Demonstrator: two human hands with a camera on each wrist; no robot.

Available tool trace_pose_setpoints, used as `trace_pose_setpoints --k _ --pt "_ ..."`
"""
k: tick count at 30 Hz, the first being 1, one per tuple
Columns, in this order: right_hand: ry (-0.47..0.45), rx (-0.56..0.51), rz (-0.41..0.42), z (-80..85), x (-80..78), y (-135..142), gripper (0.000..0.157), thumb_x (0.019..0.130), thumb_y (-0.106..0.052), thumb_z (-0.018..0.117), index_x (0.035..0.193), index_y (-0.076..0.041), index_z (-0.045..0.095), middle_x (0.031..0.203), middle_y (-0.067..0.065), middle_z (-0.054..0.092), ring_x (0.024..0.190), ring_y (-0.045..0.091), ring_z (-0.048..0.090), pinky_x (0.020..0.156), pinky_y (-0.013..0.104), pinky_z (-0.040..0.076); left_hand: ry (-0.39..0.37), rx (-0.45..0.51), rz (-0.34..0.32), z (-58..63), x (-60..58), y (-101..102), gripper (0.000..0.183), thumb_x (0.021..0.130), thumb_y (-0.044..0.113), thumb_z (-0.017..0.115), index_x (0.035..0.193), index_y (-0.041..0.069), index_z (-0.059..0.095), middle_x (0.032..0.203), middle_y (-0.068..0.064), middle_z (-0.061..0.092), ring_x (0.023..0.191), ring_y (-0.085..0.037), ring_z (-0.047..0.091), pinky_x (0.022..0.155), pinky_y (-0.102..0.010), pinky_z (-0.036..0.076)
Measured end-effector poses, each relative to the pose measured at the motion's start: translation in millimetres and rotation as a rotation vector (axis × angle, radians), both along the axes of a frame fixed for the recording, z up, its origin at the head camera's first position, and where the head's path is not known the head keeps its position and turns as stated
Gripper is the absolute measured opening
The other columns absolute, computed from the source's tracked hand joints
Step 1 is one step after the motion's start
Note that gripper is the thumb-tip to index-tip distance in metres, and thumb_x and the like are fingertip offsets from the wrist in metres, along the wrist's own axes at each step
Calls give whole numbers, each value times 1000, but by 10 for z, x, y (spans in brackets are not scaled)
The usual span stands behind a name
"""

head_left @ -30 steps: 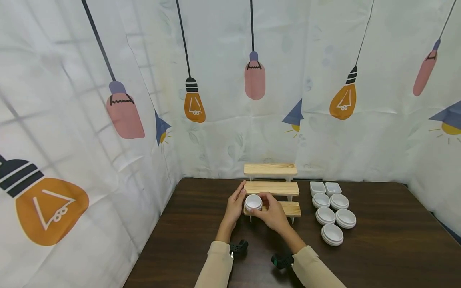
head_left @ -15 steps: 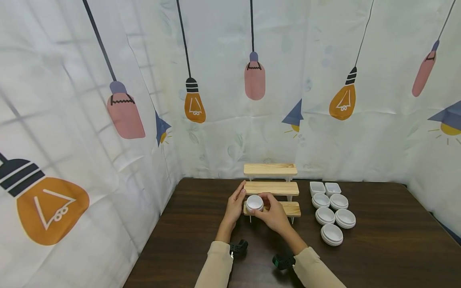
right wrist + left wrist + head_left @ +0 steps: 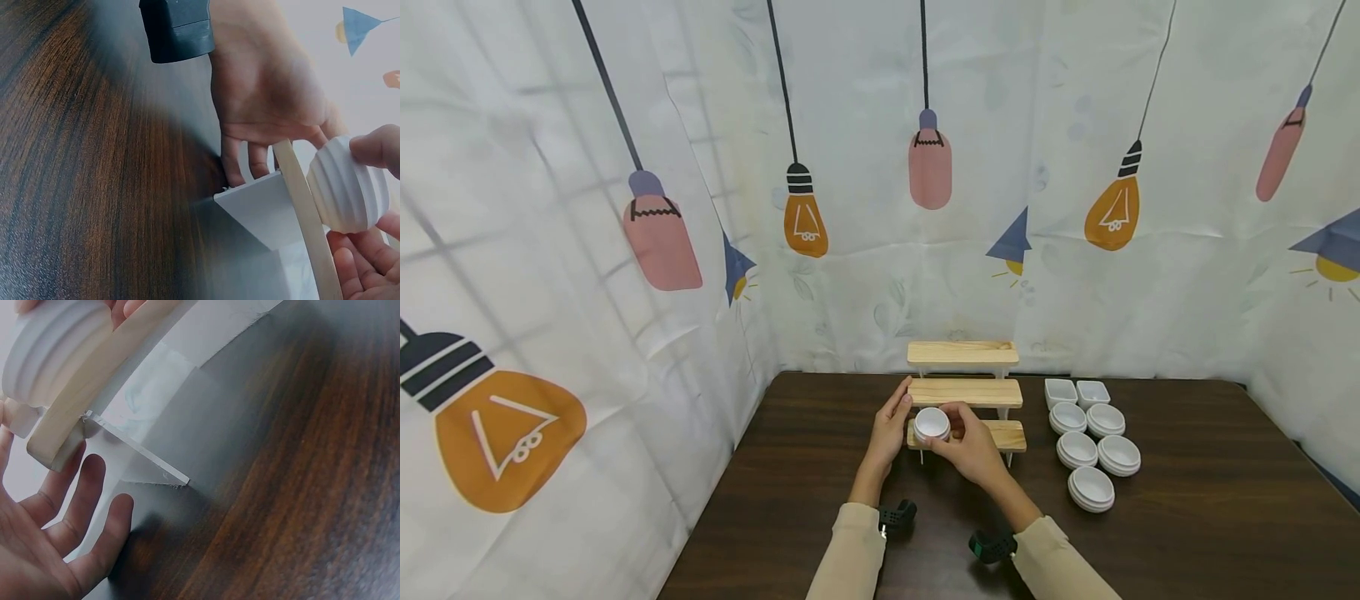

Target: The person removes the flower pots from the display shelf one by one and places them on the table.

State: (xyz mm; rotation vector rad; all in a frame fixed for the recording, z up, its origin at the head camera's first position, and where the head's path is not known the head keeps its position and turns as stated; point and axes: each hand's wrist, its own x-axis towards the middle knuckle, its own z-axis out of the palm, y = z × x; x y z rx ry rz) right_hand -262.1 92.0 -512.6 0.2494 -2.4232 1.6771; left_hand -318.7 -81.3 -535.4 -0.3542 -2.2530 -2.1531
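Observation:
A small white ribbed bowl [image 3: 932, 423] sits upright near the left end of the lowest shelf of a three-tier wooden stand [image 3: 1006, 433]. My right hand [image 3: 966, 442] holds this bowl from the right, thumb at the near side and fingers round the far side. In the right wrist view, the bowl's ribbed wall [image 3: 347, 184] rests against the shelf board. My left hand [image 3: 886, 432] is at the stand's left end. In the left wrist view, its fingers [image 3: 94, 487] are spread and gently bent beside the shelf end and the clear support; whether the thumb touches the bowl is unclear.
Several round white bowls [image 3: 1092, 488] stand in a group on the dark wooden table [image 3: 1210, 517], right of the stand. Two square white dishes [image 3: 1061, 392] are at the back of that group. A printed curtain [image 3: 850, 317] hangs behind and to the left.
The bowl has shifted slightly to the right along the lowest shelf, with my right hand still holding it. My left hand has stayed at the stand's left end.

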Motion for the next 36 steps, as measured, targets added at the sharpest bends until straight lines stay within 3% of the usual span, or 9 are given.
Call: trace_pose_setpoints --k 4,7,10,14,16,18,22,28,36 --pt "-4 -8 -2 6 12 3 52 81 -15 87 127 -10 63 112 7 69 99 16 61 86 33 54 -5 10 -2 12 8 -2 47 109 42 46 155 33 45 164 0 40 150 -28 40 124 -54 30" --pt "-5 -14 -2 10 20 7 53 82 -16 86 128 -9 62 112 7 68 98 16 61 84 31 54 -10 1 0 16 15 -6 47 109 43 46 155 33 45 164 0 40 146 -26 44 119 -48 38" --pt "-12 -30 4 8 31 13 53 83 -16 86 128 -9 61 113 9 68 98 17 61 82 28 53 -16 -29 3 18 18 -13 48 109 44 45 156 34 43 162 -1 43 126 -23 55 92 -35 52" --pt "-31 -60 6 -1 46 26 53 83 -17 86 129 -9 61 114 9 67 97 17 61 81 25 53 -36 -45 -12 26 14 -26 49 110 42 43 158 33 39 162 -5 43 108 -20 60 65 -27 46" --pt "-37 -70 3 -8 52 34 53 82 -17 87 128 -10 61 113 9 67 97 17 61 81 24 53 -39 -43 -27 45 17 -33 49 111 37 42 160 29 37 163 -7 41 115 -26 62 73 -33 52" --pt "-29 -76 2 -11 63 41 53 82 -18 87 128 -10 61 113 9 67 97 16 61 80 23 53 -35 -41 -40 114 54 -40 48 112 32 42 160 26 37 165 -8 37 132 -32 57 95 -43 54" --pt "-32 -89 -1 8 102 55 53 82 -18 88 127 -10 61 113 10 67 97 17 62 79 23 54 -18 -22 -45 241 146 -39 47 112 28 43 159 22 40 166 -8 35 153 -32 32 123 -57 29" --pt "-34 -112 -5 57 190 88 52 82 -17 88 126 -12 62 115 10 68 99 19 64 82 26 56 10 -6 -3 7 12 4 48 110 40 44 157 30 43 165 -4 37 153 -30 33 124 -57 28" --pt "-19 -76 -5 84 279 159 52 82 -19 88 126 -14 62 118 7 68 105 20 66 88 32 59 -9 11 -7 10 8 3 48 111 37 43 158 27 41 165 -6 37 145 -35 44 118 -56 39"
